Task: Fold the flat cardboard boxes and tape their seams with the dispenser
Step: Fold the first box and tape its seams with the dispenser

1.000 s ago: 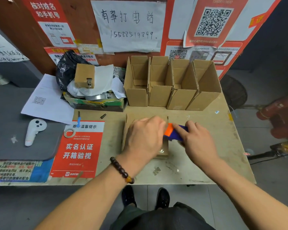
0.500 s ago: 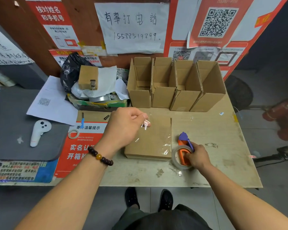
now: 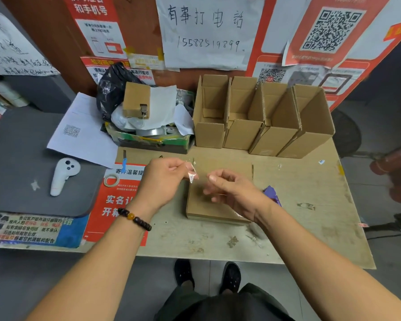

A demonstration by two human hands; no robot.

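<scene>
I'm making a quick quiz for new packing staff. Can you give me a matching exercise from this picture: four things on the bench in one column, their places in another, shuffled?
Things:
1. tape scrap
2. white controller
3. open boxes
4. tape dispenser

Places:
A. on the grey mat
B. in a row at the back of the table
C. pinched in the left hand
D. on the table, partly hidden behind the right hand

Pairs: 1-C, 2-A, 3-B, 4-D

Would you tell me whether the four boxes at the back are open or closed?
Open: the four boxes stand with top flaps up, insides visible.
</scene>
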